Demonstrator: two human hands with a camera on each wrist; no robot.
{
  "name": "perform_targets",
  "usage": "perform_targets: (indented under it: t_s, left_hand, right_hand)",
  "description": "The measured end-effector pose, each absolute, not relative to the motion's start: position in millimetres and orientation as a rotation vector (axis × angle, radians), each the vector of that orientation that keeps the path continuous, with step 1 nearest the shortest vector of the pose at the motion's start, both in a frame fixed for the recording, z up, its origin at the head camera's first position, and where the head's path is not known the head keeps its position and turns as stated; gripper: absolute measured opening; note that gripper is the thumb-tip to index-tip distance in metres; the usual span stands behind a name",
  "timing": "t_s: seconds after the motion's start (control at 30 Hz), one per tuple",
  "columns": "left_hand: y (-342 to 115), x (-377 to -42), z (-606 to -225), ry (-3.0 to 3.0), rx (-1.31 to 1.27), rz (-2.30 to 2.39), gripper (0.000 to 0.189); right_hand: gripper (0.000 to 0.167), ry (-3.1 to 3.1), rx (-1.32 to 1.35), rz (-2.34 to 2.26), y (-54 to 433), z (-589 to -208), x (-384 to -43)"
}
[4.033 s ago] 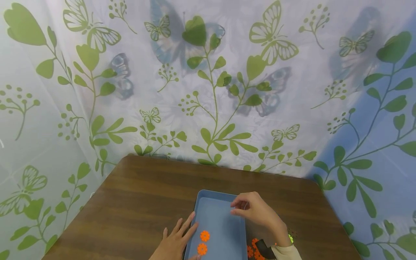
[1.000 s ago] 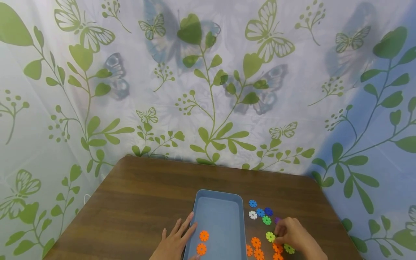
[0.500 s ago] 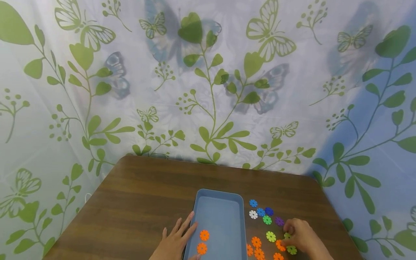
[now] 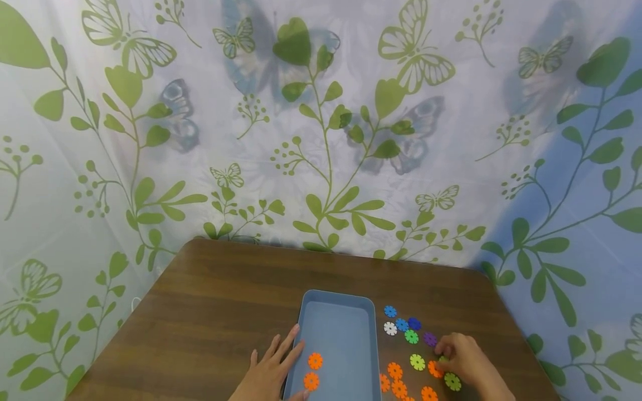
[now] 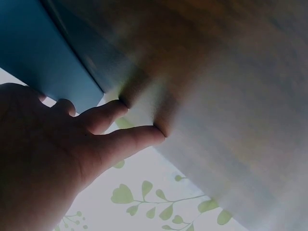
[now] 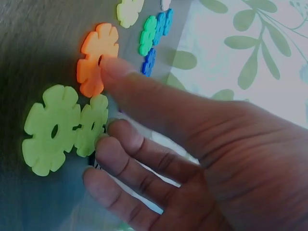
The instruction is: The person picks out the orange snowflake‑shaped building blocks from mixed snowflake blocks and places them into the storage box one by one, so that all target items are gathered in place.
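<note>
Blue-grey tray [image 4: 346,328] on brown wood bench [image 4: 236,295], head view. Two orange discs [image 4: 315,361] w/ notched edges lie flat inside tray, near its L wall. L hand [image 4: 268,370]: fingers straight & spread, tips at tray's L rim, thumb partly visible by tray's near end; released, not closed on anything. R hand [image 4: 468,362] is down among loose discs, well R of tray: thumb at an orange disc [image 4: 434,368], index nearby, gap btwn the two; a lime disc [image 4: 443,360] mostly covered by the hand. 2nd lime disc [image 4: 452,381] a bit nearer the person, also well R of tray; 3rd lime disc [image 4: 417,362] btwn R hand & tray. Orange group [image 4: 394,371] just R of tray. R of tray's far half: 2 lt blue discs [image 4: 390,311], white disc [image 4: 390,328], dk blue disc [image 4: 414,323], green disc [image 4: 411,336], purple disc [image 4: 430,339]. White backdrop [image 4: 341,122] w/ green leaves & butterflies behind tray.

L wrist view: dim, part blurred. Tray corner top L; L hand beside it, two fingertips on bench next to tray. Exact contact w/ tray wall: can't tell.

R wrist view: thumb tip overlaps orange disc on its side away from tray; other fingers loosely bent, apart from thumb, by the lime discs. R hand relaxed, touching, no grip seen.
</note>
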State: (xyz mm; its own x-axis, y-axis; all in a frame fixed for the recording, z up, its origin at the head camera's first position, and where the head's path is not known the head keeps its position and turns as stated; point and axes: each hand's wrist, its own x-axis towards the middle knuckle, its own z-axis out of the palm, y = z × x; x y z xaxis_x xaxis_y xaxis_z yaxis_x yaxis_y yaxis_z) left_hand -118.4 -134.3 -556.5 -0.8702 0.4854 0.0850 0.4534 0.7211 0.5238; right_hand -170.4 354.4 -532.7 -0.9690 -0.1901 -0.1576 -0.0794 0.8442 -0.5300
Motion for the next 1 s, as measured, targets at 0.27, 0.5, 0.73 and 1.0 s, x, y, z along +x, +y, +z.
perform_targets:
  t_s: [0.27, 0.5, 0.73, 1.0]
  left_hand:
    - [-134, -120, -556, 2.838, 0.753, 0.859, 0.088]
    - [-135, -121, -562, 2.853, 0.759, 0.873, 0.088]
    - [-136, -120, -561, 2.872, 0.771, 0.872, 0.088]
    - [-135, -120, -556, 2.850, 0.773, 0.829, 0.089]
  right_hand:
    - [0.029, 2.779, -0.330, -0.925, 351, -538, -168]
    - [0.031, 2.764, -0.392, -0.922, 374, -574, -182]
    - [0.031, 2.718, -0.343, -0.892, 376, -577, -188]
    - [0.033, 2.693, -0.293, -0.912, 347, -531, -171]
